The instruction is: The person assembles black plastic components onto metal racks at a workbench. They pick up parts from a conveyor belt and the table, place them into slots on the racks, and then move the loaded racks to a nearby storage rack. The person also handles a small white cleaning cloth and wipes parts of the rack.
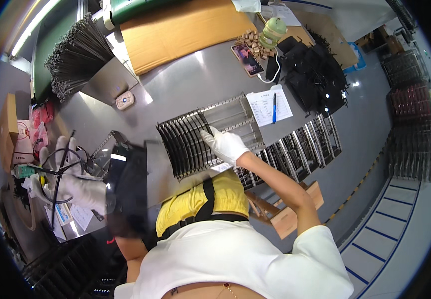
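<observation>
My left hand (76,192), in a white glove, is raised at the left with several thin black strips (56,192) crossing and looping between its fingers. Their exact kind is hard to make out. My right hand (228,147), also gloved, reaches over a metal rack (233,112) on the bench. Its fingers close at the right-hand end of a row of black curved strips (183,142), which stand side by side in the rack's left part. The fingertips partly hide the strip they touch. Bare rails show in the rack's right part.
A paper sheet (280,112) with a blue pen (274,107) lies right of the rack. Beyond are a phone (248,60), a green bottle (273,31) and black parts (315,74). Black rods (78,57) fill a holder far left. More racks (295,149) stand at the near right edge.
</observation>
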